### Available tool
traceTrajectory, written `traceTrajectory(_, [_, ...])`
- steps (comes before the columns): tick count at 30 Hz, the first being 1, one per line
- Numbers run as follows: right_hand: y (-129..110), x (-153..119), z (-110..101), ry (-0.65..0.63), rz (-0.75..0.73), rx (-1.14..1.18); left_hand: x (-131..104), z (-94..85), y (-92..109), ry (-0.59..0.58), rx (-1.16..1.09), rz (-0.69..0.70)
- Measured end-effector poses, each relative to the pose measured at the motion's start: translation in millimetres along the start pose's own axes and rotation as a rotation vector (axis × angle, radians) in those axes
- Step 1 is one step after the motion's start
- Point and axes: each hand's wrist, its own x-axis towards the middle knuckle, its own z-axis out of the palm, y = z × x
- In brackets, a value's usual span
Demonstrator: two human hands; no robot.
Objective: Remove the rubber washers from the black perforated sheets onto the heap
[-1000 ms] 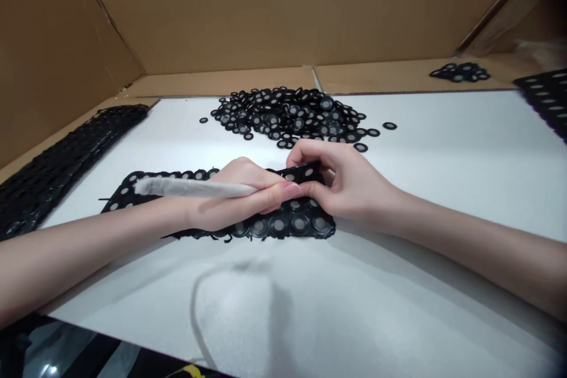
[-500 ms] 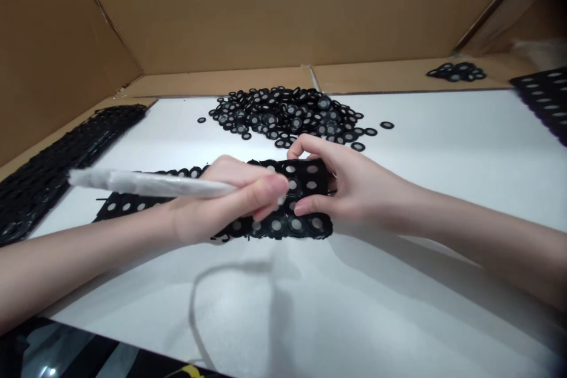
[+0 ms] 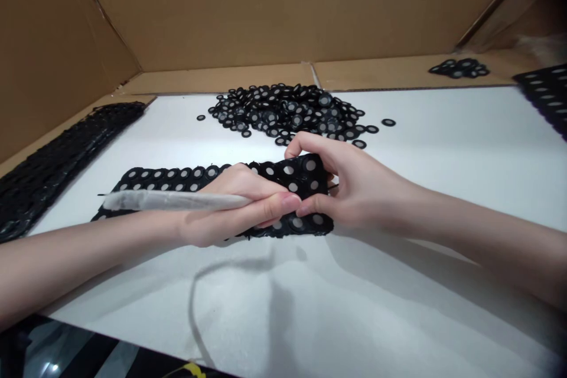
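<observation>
My left hand is closed around a white, pen-like tool wrapped in film, its long end pointing left and its tip hidden by the fingers. Beneath that hand lies a black sheet with rows of grey-centred round discs. My right hand grips the sheet's right end, thumb on top and the other fingers behind its far edge. Both thumb tips meet, or nearly so, over the sheet. Part of the sheet is covered by my left hand and forearm.
A heap of loose black rings with grey centres sits beyond the hands on the white board. Black strips are stacked at left. Another dotted sheet and a small disc pile are at right. Cardboard walls enclose the back.
My left hand has moved slightly right, up to my right thumb, and the tool's rear end has swung down and right. The right end of the sheet is raised a little at its far corner.
</observation>
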Motion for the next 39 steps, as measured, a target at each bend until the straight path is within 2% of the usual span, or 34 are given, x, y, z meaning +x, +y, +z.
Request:
traceTrajectory(7, [0, -1, 0, -0.002, 0.012, -0.053, 0, -2.8, -1, -0.112, 0.023, 0.051])
traceTrajectory(13, [5, -5, -7, -0.083, 0.042, -0.101, 0, -1.3, -2, -0.036, 0.028, 0.108])
traceTrajectory(18, [1, -6, -4, -0.029, 0.112, -0.061, -5, -2.9, 5, 0.030, -0.037, 0.117])
traceTrajectory(23, [-6, -7, -3, -0.031, 0.145, -0.020, -7, 0.5, 8, -0.029, -0.093, 0.087])
traceTrajectory(31, [-10, -7, -6, -0.077, 0.157, -0.051, -5, 3.6, 6, -0.039, -0.019, 0.110])
traceTrajectory(39, [-8, -9, -5, -0.111, 0.080, -0.083, -3, 1.8, 4, -0.184, -0.015, 0.085])
